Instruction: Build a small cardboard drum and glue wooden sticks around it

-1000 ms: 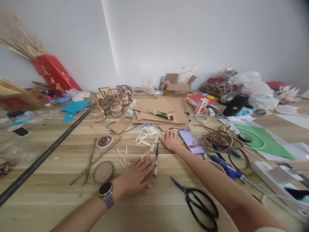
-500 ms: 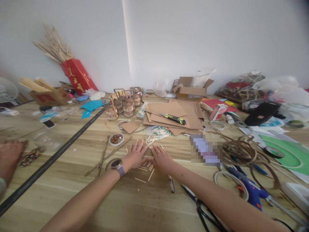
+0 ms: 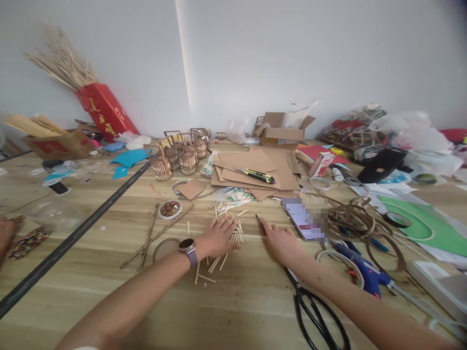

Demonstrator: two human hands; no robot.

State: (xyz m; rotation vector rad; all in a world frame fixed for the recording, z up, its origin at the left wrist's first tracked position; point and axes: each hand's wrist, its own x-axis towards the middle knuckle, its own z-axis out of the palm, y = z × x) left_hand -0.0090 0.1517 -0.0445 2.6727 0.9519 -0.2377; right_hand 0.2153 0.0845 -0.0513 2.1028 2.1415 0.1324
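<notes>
My left hand, with a watch at its wrist, lies flat with fingers spread over a loose pile of short pale wooden sticks. More sticks show beyond and in front of it. To the right, my right hand is closed on a dark, slender, pen-like object; only its pointed end sticks out past the fingers. Black scissors lie beneath and beside my right forearm, their blades partly covered. A white dish of brown beads stands beyond my left wrist.
Stacked cardboard bears a yellow-black utility knife. Small lidded baskets stand at the back. On the right are a phone, coiled brown strips and a blue glue gun. Another person's hand is at the left edge.
My right hand has moved away from my left, to the right, and now holds the dark slender object that lay on the table. My left hand has shifted over the sticks, now more gathered. The view has turned slightly right.
</notes>
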